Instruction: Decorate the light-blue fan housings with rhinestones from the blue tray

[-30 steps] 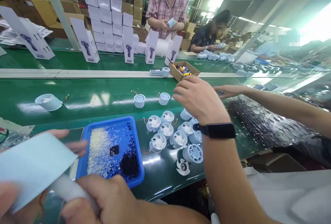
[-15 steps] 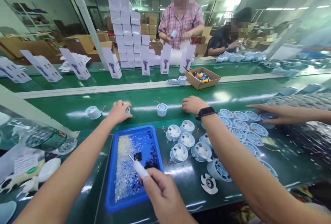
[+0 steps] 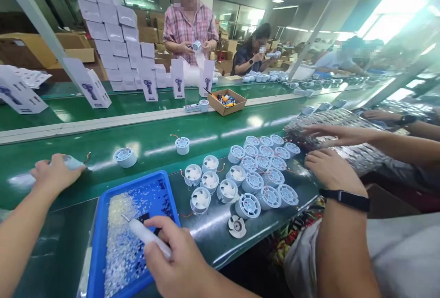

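At the far left of the green belt, my left hand (image 3: 57, 174) curls around a light blue fan housing (image 3: 71, 162) lying on its side, its thin wires pointing right. The hand covers part of the housing. In my right hand (image 3: 178, 256) is a white pen-shaped screwdriver (image 3: 149, 238), its thin metal tip pointing up and left. That tip is over a blue tray (image 3: 94, 247) holding small clear and black pieces. Two more fan housings, one nearer (image 3: 125, 157) and one farther right (image 3: 182, 146), stand on the belt.
Several fan housings (image 3: 250, 206) crowd the table right of the tray, with a loose fan blade (image 3: 237, 227) in front. A co-worker's watch-wearing hand (image 3: 330, 169) is at the right. Across the belt stand white boxes (image 3: 148, 80) and a carton of tools (image 3: 227, 103).
My left hand has left one upright housing and moved left onto the one lying on its side. The co-worker's watch-wearing hand has drawn back from the belt. The view has turned right.
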`<move>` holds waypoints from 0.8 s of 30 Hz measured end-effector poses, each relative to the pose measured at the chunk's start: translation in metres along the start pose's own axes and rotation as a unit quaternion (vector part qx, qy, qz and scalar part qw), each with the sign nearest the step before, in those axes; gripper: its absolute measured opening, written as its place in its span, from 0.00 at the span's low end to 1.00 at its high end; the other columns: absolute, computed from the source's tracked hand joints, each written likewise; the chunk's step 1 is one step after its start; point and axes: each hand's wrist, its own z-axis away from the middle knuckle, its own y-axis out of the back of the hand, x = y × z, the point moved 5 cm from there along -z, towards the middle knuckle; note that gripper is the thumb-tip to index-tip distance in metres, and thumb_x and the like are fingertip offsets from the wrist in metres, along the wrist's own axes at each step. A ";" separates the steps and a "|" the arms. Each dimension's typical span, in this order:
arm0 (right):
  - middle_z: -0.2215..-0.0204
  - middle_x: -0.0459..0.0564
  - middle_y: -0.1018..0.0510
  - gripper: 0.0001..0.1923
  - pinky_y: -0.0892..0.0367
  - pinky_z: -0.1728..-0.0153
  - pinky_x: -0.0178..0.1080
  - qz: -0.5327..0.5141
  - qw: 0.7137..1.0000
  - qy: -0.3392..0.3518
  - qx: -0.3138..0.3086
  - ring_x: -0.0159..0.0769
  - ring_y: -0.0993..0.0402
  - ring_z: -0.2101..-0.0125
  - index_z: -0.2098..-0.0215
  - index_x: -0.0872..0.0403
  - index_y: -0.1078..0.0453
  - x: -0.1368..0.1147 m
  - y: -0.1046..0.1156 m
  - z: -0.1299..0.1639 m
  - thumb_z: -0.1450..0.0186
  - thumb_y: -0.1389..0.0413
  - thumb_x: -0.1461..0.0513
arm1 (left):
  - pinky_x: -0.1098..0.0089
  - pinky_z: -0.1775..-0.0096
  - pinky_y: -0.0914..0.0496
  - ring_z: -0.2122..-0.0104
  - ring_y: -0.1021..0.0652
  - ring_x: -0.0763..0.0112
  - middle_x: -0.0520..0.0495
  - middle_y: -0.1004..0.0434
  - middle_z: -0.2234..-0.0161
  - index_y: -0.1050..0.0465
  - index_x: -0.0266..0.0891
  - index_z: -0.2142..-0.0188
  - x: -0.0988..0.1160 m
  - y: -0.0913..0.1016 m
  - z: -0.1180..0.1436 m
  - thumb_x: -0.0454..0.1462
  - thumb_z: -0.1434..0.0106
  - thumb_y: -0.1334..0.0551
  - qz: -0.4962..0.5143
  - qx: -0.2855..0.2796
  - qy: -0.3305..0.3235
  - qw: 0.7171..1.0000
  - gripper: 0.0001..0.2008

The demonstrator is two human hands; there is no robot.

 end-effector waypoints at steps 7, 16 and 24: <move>0.81 0.38 0.36 0.11 0.45 0.80 0.30 0.003 0.998 0.019 0.052 0.27 0.39 0.82 0.56 0.52 0.32 0.003 0.008 -0.005 0.37 0.48 0.62 | 0.56 0.57 0.28 0.45 0.30 0.43 0.51 0.40 0.83 0.40 0.42 0.78 0.050 -0.015 -0.002 0.39 0.55 0.34 -0.353 0.229 -0.037 0.906 0.13; 0.72 0.47 0.27 0.10 0.35 0.71 0.34 0.032 0.988 0.082 0.130 0.33 0.31 0.73 0.64 0.54 0.32 0.021 0.012 -0.034 0.36 0.45 0.55 | 0.69 0.64 0.25 0.63 0.24 0.67 0.46 0.23 0.63 0.26 0.37 0.63 0.123 -0.060 0.102 0.47 0.47 0.33 -0.009 0.150 0.094 0.984 0.18; 0.69 0.47 0.27 0.12 0.31 0.66 0.39 0.045 0.995 0.081 0.034 0.35 0.27 0.71 0.59 0.52 0.35 0.029 0.009 -0.059 0.33 0.49 0.53 | 0.71 0.62 0.23 0.63 0.22 0.71 0.47 0.21 0.63 0.24 0.38 0.65 0.104 -0.031 0.181 0.36 0.37 0.40 0.188 0.243 0.141 0.941 0.06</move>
